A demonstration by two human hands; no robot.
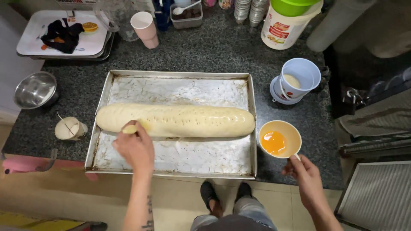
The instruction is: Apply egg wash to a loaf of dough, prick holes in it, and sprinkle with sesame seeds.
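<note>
Dark speckled counter [205, 51] bears tray [171, 171]; left hand [135, 147] fingers seemingly grasp brush [129, 128], right hand [306, 175] cup [280, 139].

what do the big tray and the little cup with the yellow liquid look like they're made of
Tray: bare metal, probably aluminium; dull grey, with scratches and baked-on stains. Cup: looks like smooth pale plastic, though it could be glazed ceramic; thin rim, slight sheen, with a handle in the right hand.

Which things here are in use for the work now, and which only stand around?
In use: left hand with brush, dough log, baking tray, right hand holding egg cup.
Standing around: steel bowl, pink cup, blue bucket.
</note>
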